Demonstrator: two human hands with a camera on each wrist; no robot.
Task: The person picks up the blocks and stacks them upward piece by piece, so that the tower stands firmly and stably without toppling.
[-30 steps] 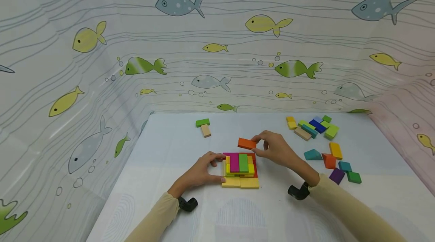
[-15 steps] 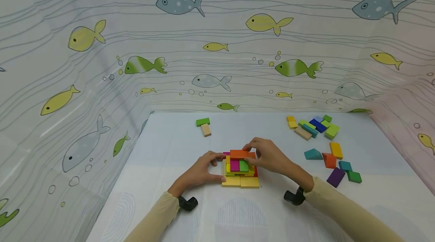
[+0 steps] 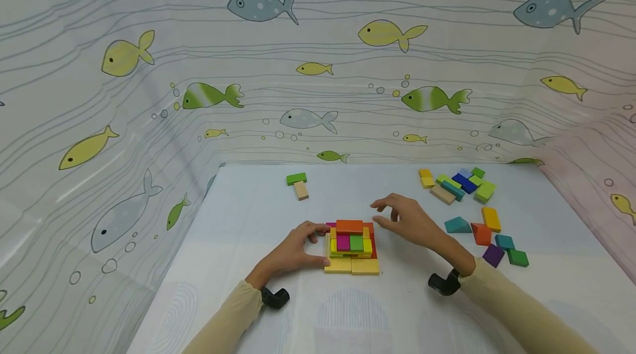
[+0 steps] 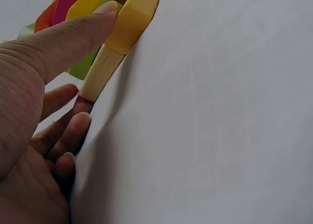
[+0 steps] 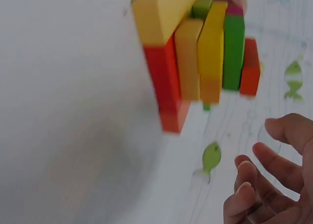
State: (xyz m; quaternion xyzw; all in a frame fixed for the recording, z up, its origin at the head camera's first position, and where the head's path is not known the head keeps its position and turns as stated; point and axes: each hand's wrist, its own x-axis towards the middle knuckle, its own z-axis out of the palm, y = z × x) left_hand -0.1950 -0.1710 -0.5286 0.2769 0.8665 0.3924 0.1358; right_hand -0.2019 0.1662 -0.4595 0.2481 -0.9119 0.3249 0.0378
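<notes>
A layered stack of coloured wooden blocks (image 3: pixel 350 267) stands on the table in front of me. An orange block (image 3: pixel 350 226) lies across its top at the back, over a magenta block (image 3: pixel 343 242) and a green block (image 3: pixel 356 243). My left hand (image 3: pixel 293 252) holds the stack's left side, thumb at the front corner and fingers at the back corner. In the left wrist view, the thumb (image 4: pixel 73 40) lies against the yellow block (image 4: pixel 133 21). My right hand (image 3: pixel 407 220) hovers to the right behind the stack, fingers loosely bent and nothing in them.
At the right lie several loose blocks, among them a teal triangle (image 3: pixel 457 225), an orange triangle (image 3: pixel 481 234) and a purple block (image 3: pixel 493 255). Another cluster, with a dark blue block (image 3: pixel 464 183), sits farther back. A green block (image 3: pixel 296 179) and a tan block (image 3: pixel 301 190) lie back left.
My right hand brought the orange block over the stack, laid it across the top, let go and moved back to the right. The left hand has stayed at the stack's left side.
</notes>
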